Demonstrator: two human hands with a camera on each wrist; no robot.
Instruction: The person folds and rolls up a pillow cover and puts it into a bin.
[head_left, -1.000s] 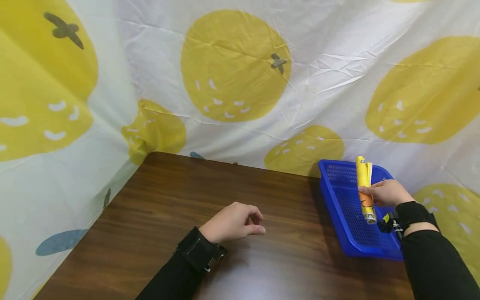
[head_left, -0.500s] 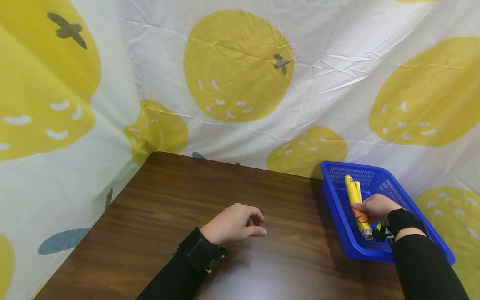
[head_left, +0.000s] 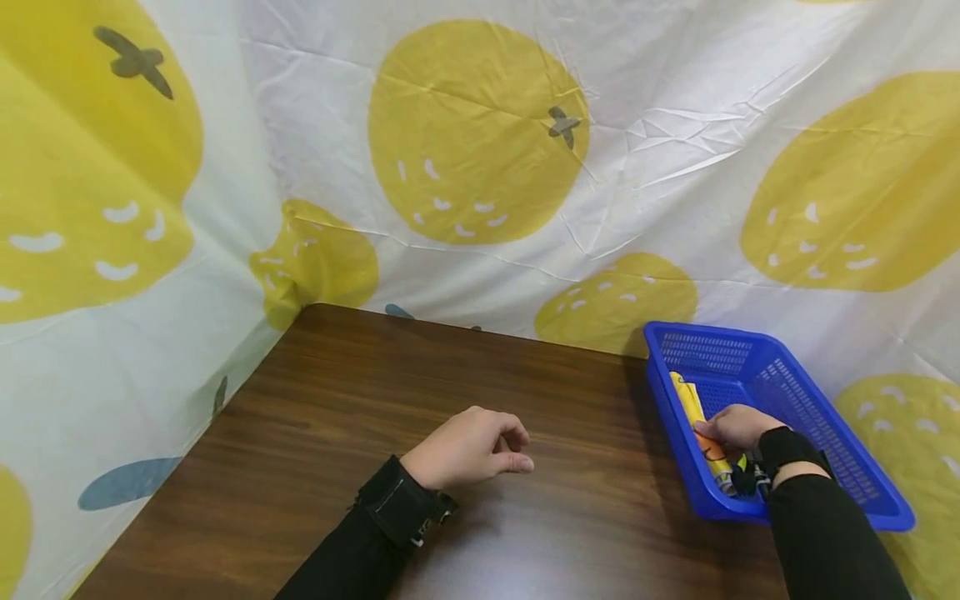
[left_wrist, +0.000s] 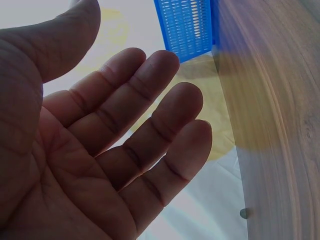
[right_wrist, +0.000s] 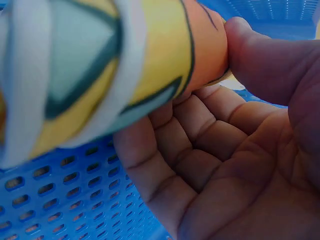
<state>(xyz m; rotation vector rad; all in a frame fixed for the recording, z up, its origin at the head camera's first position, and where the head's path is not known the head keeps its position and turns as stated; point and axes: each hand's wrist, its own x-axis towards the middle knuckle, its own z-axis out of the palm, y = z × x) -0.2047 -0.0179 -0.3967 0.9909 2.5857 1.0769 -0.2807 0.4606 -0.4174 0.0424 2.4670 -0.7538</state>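
Observation:
My right hand (head_left: 738,427) is down inside a blue plastic basket (head_left: 821,421), holding a rolled-up printed sheet (head_left: 686,397) of yellow and orange. The roll lies along the basket's left wall. Close up in the right wrist view, the thumb is on one side of the roll (right_wrist: 160,45) and the curled fingers are under it, near the perforated bottom. White and pale green patterns show towards its near end. My left hand (head_left: 468,450) hovers over the table with fingers loosely bent; its palm is bare in the left wrist view.
The basket stands at the right end of a brown wooden table (head_left: 465,375), close to the back. White cloth (head_left: 660,175) printed with big yellow fruits hangs behind the table and along its left side. Black straps with small cameras sit on both wrists.
My right hand has lowered the rolled sheet from above the basket into it, moving it left towards the basket's left wall. The left hand stays where it was.

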